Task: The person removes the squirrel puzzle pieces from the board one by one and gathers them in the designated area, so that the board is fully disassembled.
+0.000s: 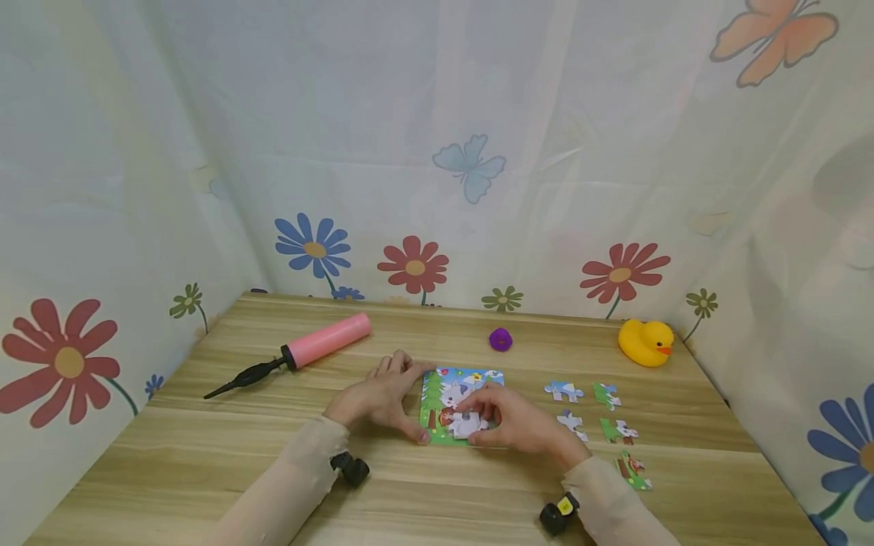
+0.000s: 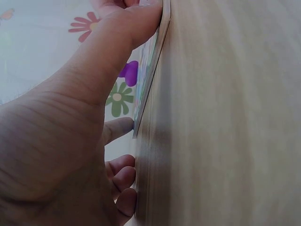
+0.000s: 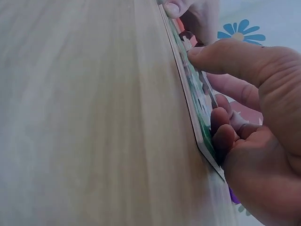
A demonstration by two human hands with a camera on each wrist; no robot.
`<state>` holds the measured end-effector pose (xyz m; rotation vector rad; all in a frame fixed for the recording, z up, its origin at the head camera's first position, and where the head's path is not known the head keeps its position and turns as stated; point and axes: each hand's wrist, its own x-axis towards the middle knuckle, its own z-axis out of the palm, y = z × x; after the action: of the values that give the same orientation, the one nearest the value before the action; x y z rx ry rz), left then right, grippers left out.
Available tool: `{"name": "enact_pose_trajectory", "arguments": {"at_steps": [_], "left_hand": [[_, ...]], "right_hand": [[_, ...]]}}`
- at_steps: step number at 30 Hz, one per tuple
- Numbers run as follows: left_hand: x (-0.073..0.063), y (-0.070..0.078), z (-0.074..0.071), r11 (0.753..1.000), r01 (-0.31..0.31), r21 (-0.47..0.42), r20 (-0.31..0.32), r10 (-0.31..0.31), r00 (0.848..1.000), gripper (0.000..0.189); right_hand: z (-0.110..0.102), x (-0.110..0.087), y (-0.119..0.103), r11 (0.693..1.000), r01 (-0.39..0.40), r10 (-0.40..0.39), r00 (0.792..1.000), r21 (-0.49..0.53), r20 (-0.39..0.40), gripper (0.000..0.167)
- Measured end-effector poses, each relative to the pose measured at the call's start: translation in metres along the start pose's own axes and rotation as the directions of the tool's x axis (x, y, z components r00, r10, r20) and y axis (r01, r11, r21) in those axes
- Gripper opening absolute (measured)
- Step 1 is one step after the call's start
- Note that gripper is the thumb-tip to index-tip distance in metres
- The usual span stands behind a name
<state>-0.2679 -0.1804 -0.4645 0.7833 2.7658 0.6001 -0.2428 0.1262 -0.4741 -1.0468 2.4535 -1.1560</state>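
A puzzle board (image 1: 437, 394) with a printed animal picture lies on the wooden table. My left hand (image 1: 382, 394) spans its left side, thumb at the near corner and index finger at the far one. Its other fingers rest on the table in the left wrist view. My right hand (image 1: 515, 421) pinches a pale jigsaw piece (image 1: 466, 425) between thumb and fingers, over the lower middle of the board. From the right wrist view, the piece (image 3: 209, 89) is tilted above the board (image 3: 186, 80); part of it is hidden by the fingers.
Several loose jigsaw pieces (image 1: 617, 432) lie right of the board. A purple ring-like object (image 1: 501, 340) sits behind it. At the back right is a yellow rubber duck (image 1: 645, 343); a pink hand pump (image 1: 328, 343) lies at the left. Flowered curtains (image 1: 519, 220) surround the table.
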Motion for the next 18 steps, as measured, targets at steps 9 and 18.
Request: {"name": "enact_pose_trajectory", "arguments": {"at_steps": [9, 18], "left_hand": [[0.000, -0.001, -0.001, 1.000, -0.001, -0.001, -0.002, 0.001, 1.000, 0.123], [0.000, -0.001, 0.000, 1.000, -0.001, 0.010, 0.001, 0.001, 1.000, 0.125]], "right_hand": [[-0.008, 0.002, -0.002, 0.999, -0.042, 0.041, 0.998, -0.014, -0.046, 0.040], [-0.030, -0.006, -0.012, 0.999, -0.030, 0.025, 0.993, -0.034, -0.118, 0.042]]}}
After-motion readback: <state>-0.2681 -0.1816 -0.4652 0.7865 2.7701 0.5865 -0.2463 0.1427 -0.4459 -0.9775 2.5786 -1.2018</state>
